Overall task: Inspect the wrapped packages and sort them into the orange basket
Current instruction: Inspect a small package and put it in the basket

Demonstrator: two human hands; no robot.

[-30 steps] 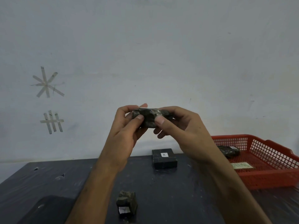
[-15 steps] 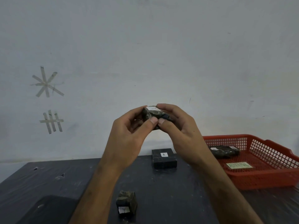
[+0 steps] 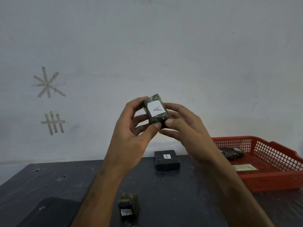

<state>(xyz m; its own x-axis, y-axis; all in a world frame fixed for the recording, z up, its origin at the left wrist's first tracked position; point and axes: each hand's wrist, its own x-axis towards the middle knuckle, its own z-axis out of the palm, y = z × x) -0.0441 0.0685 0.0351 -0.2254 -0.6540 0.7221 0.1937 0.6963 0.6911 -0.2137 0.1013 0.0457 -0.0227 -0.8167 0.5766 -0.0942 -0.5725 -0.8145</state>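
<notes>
head view: both the left hand and right hand pinch the wrapped package, raised between them; since a moment ago it has turned, label "a" now facing up. inspection looks finished; orange basket waits right of the right hand.

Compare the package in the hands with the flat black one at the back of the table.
The held package is up in the air, gripped by the left hand and right hand; the black package lies flat on the table. The held package's white label is larger. Both labels read A.
</notes>
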